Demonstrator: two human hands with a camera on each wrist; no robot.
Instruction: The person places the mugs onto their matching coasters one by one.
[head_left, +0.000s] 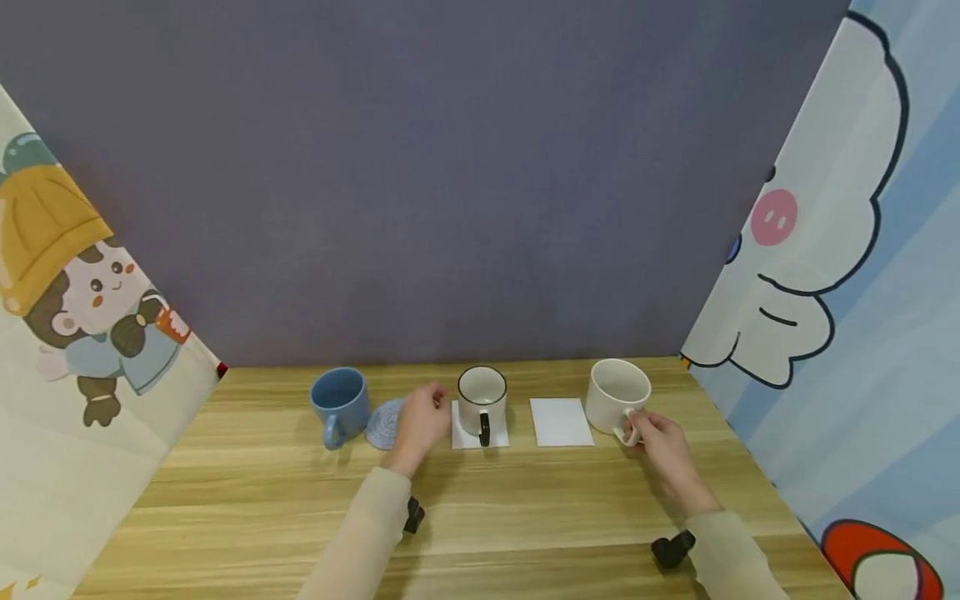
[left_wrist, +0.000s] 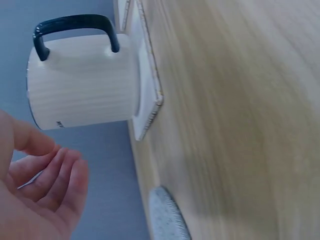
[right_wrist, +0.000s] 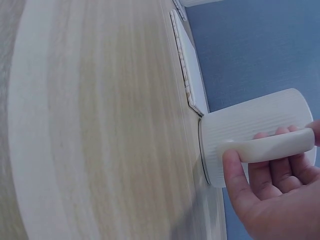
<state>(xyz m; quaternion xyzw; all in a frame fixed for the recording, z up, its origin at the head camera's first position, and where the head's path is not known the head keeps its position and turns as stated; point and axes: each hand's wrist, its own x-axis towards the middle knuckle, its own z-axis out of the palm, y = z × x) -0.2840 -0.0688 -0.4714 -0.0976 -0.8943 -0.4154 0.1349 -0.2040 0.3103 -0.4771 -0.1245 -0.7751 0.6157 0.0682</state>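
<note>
My right hand [head_left: 664, 448] grips the handle of a plain white mug [head_left: 603, 410]; the right wrist view shows its fingers curled through the handle. This mug stands at the right, beside a bare square white coaster [head_left: 562, 422]. My left hand [head_left: 422, 427] holds nothing and hovers over the right edge of a round blue woven coaster [head_left: 381, 425]. Its fingers are loosely bent, the thumb close to the fingertips in the left wrist view. Just right of it, a white mug with a black handle [left_wrist: 82, 82] sits on another square coaster [left_wrist: 145, 107].
A blue mug [head_left: 342, 410] stands at the left, next to the round coaster, its handle toward me. The wooden table [head_left: 525, 517] meets a grey backdrop [head_left: 450, 208] behind the mugs. Printed cartoon curtains [head_left: 810, 333] flank both sides. Each wrist carries a small black device [head_left: 672, 550].
</note>
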